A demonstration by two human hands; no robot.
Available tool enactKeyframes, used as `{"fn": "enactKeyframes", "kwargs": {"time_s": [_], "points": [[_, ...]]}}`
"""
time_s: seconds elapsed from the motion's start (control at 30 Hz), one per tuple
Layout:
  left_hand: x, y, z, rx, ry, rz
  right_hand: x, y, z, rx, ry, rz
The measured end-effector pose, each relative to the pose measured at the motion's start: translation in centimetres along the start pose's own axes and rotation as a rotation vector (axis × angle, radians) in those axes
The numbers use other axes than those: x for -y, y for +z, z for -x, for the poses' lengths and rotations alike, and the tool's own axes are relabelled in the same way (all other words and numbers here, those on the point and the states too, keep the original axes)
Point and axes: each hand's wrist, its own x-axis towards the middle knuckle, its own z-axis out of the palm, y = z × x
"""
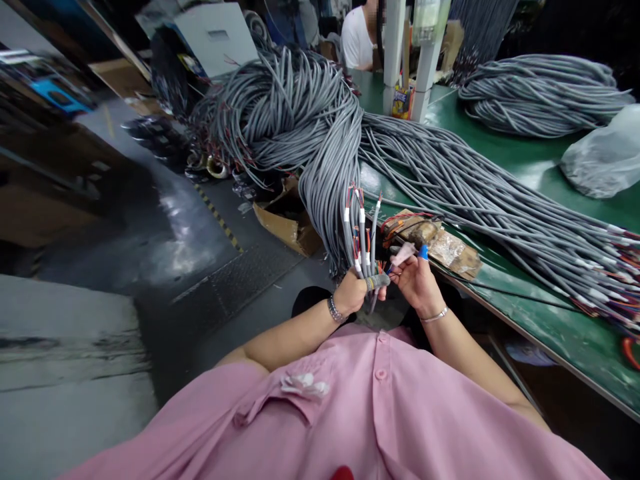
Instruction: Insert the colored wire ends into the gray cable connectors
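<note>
My left hand (353,291) is closed round several grey multi-core cables (362,220). Their stripped ends stand upright above the fist, with white bands and fine coloured wires (381,267) showing. A grey wrap covers one finger of this hand. Just right of the cable ends, my right hand (419,285) is turned palm up, its fingertips drawn together beside the wires. One of its digits wears a blue cover (423,252), and a whitish piece (403,253) shows at its fingers. What the fingertips pinch is too small to make out.
A thick heap of grey cables (300,100) hangs over the table edge. More cables (475,180) lie along the green table (540,320). Behind the right hand sits a taped cardboard piece (455,253). An open carton (285,223) stands on the floor. A person (356,37) sits beyond.
</note>
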Motion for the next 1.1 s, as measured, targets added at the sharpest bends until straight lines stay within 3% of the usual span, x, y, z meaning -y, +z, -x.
{"fn": "enactKeyframes", "kwargs": {"time_s": [0.27,0.53,1.1], "points": [[-0.1,0.8,0.2,-0.115,0.074,0.038,0.2,0.4,0.1,-0.05,-0.074,0.042],[0.0,1.4,-0.5,-0.133,0.054,0.051,-0.6,0.3,-0.6,-0.059,-0.109,0.009],[-0.1,1.4,0.3,-0.146,0.104,0.034,-0.5,0.5,-0.2,-0.073,-0.084,-0.095]]}}
